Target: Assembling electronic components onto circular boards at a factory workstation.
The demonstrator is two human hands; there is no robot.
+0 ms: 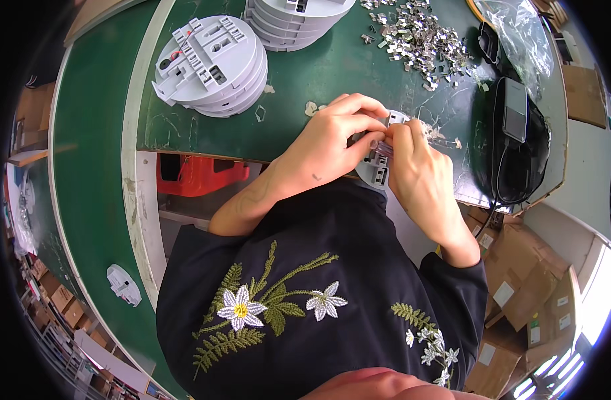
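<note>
A grey round plastic housing with slots and raised ribs lies at the table's near edge, close to my body. My left hand grips it from the left, its thumb and bent fingers closed over the middle of the part. Against the right side of the same housing, my right hand has its thumb and fingers pinched together. Whatever sits in that pinch is small and mostly covered by the fingertips. Both hands meet over the housing and hide much of its centre.
Stacked grey housings stand at the far left, with a second stack behind. Small metal clips lie heaped at the far right. A black case with a cabled device sits right. A red bin is under the table.
</note>
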